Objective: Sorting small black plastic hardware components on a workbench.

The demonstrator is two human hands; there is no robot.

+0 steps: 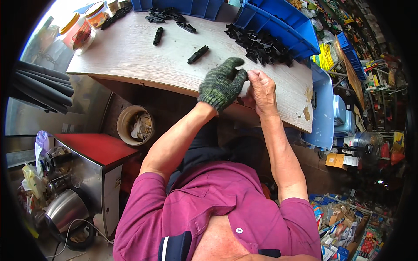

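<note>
My left hand (222, 83), in a dark green and black knitted glove, is over the near edge of the table (130, 54) with its fingers curled. Close beside it, my bare right hand (263, 90) has thumb and fingers pinched together, its tips meeting the gloved fingertips. Whatever lies between the fingers is too small or hidden to make out. Just beyond the glove lies a narrow black plastic part (198, 54). A second black part (158, 36) is farther left. A heap of black plastic pieces (263, 45) sits beyond my right hand.
Along the far side stand blue plastic bins (283, 26), with more black parts (165, 16) nearby. Lidded jars (76, 32) occupy the far left corner. Below the table is a waste bucket (123, 126); a red-topped cabinet (93, 147) and metal kettle (67, 211) are at left.
</note>
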